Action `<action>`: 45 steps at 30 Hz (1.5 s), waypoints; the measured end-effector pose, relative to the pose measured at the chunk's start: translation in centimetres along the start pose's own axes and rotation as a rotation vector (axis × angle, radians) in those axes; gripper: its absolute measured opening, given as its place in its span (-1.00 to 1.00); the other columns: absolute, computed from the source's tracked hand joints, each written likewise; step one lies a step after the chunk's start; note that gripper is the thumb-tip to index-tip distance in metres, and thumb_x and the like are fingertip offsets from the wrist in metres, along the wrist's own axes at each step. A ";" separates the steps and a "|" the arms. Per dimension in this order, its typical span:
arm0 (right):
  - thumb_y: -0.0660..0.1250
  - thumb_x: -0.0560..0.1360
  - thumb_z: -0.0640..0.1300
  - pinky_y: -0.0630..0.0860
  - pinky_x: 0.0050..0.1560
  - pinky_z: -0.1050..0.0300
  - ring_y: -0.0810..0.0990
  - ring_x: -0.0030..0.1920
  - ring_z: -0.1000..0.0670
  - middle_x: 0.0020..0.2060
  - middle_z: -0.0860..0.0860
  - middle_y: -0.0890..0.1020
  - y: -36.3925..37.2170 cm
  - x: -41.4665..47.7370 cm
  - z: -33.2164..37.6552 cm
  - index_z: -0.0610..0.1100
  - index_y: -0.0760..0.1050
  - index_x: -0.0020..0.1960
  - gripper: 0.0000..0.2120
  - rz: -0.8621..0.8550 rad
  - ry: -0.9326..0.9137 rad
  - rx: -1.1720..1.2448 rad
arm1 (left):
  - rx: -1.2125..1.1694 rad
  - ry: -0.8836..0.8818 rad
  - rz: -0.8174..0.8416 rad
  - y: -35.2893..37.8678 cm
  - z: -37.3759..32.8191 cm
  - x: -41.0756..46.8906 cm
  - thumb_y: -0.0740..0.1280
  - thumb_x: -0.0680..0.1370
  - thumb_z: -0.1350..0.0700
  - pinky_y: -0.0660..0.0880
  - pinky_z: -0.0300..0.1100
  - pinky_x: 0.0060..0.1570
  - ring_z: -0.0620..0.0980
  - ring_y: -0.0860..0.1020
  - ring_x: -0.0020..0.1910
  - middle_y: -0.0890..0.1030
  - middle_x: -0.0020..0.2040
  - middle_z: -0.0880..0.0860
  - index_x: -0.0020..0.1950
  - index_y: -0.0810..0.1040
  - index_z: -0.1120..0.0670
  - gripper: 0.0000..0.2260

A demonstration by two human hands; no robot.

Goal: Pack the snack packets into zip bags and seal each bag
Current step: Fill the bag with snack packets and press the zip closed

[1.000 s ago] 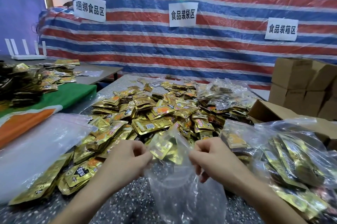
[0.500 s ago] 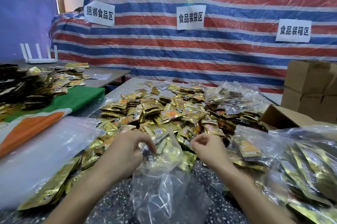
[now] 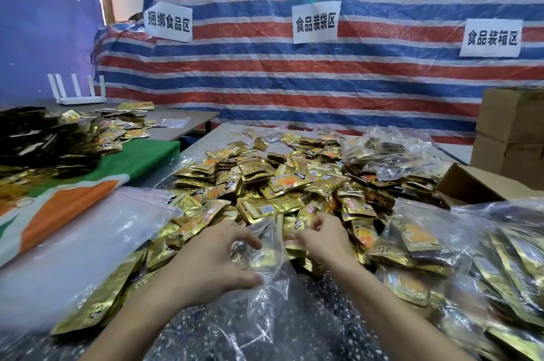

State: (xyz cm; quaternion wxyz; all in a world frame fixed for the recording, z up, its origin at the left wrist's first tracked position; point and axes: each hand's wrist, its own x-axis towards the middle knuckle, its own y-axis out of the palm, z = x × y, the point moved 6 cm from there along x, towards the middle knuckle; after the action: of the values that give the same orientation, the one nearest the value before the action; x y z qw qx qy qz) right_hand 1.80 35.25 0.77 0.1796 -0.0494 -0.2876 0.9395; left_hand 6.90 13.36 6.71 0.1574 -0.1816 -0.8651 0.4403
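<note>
A clear zip bag (image 3: pixel 265 296) lies on the speckled table (image 3: pixel 206 143) in front of me, its mouth toward a big heap of gold snack packets (image 3: pixel 279 184). My left hand (image 3: pixel 215 260) grips the bag's mouth edge between thumb and fingers. My right hand (image 3: pixel 321 237) has its fingers curled at the opposite side of the mouth, at the heap's near edge; whether it pinches the bag or a packet is unclear. The bag looks nearly empty, gold showing through its top.
Filled clear bags of packets (image 3: pixel 500 266) lie at the right, more at the back right (image 3: pixel 391 151). Cardboard boxes (image 3: pixel 512 134) stand far right. A stack of flat clear bags (image 3: pixel 73 243) lies left, beside a green and orange cloth (image 3: pixel 88 184) and another packet heap (image 3: pixel 59 137).
Both hands moved forward toward the packet heap and closer together, carrying the bag's mouth along. The bag now lies lower and flatter on the table.
</note>
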 end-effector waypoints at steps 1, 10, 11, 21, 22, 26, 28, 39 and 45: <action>0.39 0.49 -0.21 0.58 -0.13 -0.05 0.63 -0.24 -0.01 -0.14 -0.07 0.65 -0.6 0.0 0.4 -0.15 0.42 -0.11 -0.87 -0.026 -0.032 0.065 | -0.002 0.001 0.009 0.1 0.1 0.0 0.55 0.36 -0.16 0.45 -0.16 0.22 -0.25 0.47 0.14 0.49 0.16 -0.21 0.15 0.56 -0.20 -0.60; 0.36 0.46 -0.38 0.68 -0.04 -0.19 0.65 0.03 -0.17 0.11 -0.18 0.53 -2.5 0.6 0.3 -0.18 0.34 0.37 -0.49 0.032 0.090 0.330 | -0.053 0.035 0.031 0.9 0.4 -0.1 0.53 0.38 -0.17 0.31 -0.49 0.00 -0.36 0.41 0.14 0.45 0.21 -0.25 0.18 0.52 -0.20 -0.59; 0.38 0.45 -0.39 0.67 -0.01 -0.19 0.66 0.02 -0.17 0.12 -0.20 0.54 -2.0 0.5 -0.1 -0.21 0.30 0.44 -0.41 0.069 0.109 0.315 | -0.049 0.025 0.041 1.1 0.5 -0.2 0.53 0.39 -0.17 0.34 -0.44 0.07 -0.33 0.41 0.17 0.45 0.22 -0.24 0.19 0.52 -0.19 -0.59; 0.41 0.47 -0.11 0.28 0.40 0.05 0.34 0.36 -0.01 0.29 0.04 0.40 1.2 -2.0 1.8 0.08 0.49 0.17 -0.70 -0.138 -0.613 -0.575 | 0.038 -0.029 0.106 1.6 1.4 -1.2 0.48 0.42 -0.22 0.41 -0.09 0.34 -0.18 0.44 0.23 0.43 0.23 -0.20 0.24 0.51 -0.17 -0.57; 0.39 0.46 -0.10 0.14 0.51 -0.06 0.23 0.48 -0.04 0.39 0.04 0.34 2.2 -2.1 1.8 0.13 0.51 0.18 -0.68 -0.018 -0.668 -0.602 | 0.041 -0.033 0.108 1.6 1.5 -1.2 0.48 0.42 -0.22 0.41 -0.09 0.33 -0.18 0.45 0.23 0.43 0.24 -0.19 0.24 0.51 -0.17 -0.56; 0.39 0.44 0.05 -0.21 0.53 -0.32 -0.19 0.61 -0.10 0.62 0.02 0.00 5.4 -1.7 1.2 0.23 0.45 0.29 -0.57 0.215 -0.682 -0.814 | 0.062 -0.045 0.111 1.8 1.5 -1.1 0.49 0.41 -0.22 0.43 -0.08 0.31 -0.17 0.46 0.22 0.44 0.23 -0.18 0.25 0.51 -0.16 -0.55; 0.39 0.48 0.14 -0.24 0.52 -0.34 -0.22 0.62 -0.13 0.63 -0.03 -0.05 6.0 -1.2 1.5 0.21 0.45 0.27 -0.63 0.175 -0.672 -0.869 | 0.062 -0.051 0.115 1.8 1.5 -1.1 0.50 0.40 -0.22 0.43 -0.08 0.30 -0.17 0.45 0.22 0.43 0.23 -0.18 0.26 0.50 -0.17 -0.53; 0.31 0.54 -0.03 0.05 0.51 -0.18 0.22 0.53 -0.06 0.41 0.00 0.39 4.1 -2.3 3.1 0.11 0.55 0.24 -0.71 -0.094 -0.679 -0.750 | 0.039 -0.058 0.062 0.6 2.1 -0.9 0.55 0.37 -0.17 0.40 -0.25 0.25 -0.21 0.44 0.19 0.41 0.18 -0.22 0.26 0.47 -0.16 -0.48; 0.39 0.55 0.11 0.47 0.19 -0.08 0.47 0.01 0.09 0.00 0.15 0.47 -2.3 -1.1 4.8 0.08 0.63 0.17 -0.76 -0.174 -0.526 -0.391 | -0.037 -0.069 0.028 0.1 2.2 0.2 0.56 0.36 -0.17 0.39 -0.22 0.19 -0.18 0.46 0.18 0.47 0.15 -0.21 0.20 0.56 -0.12 -0.54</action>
State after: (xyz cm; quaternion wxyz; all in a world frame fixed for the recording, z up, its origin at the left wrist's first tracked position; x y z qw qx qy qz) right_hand 2.56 34.14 6.08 0.1657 0.1861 -0.5018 0.8283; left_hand 5.76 11.90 5.43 0.1180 -0.1811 -0.8753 0.4325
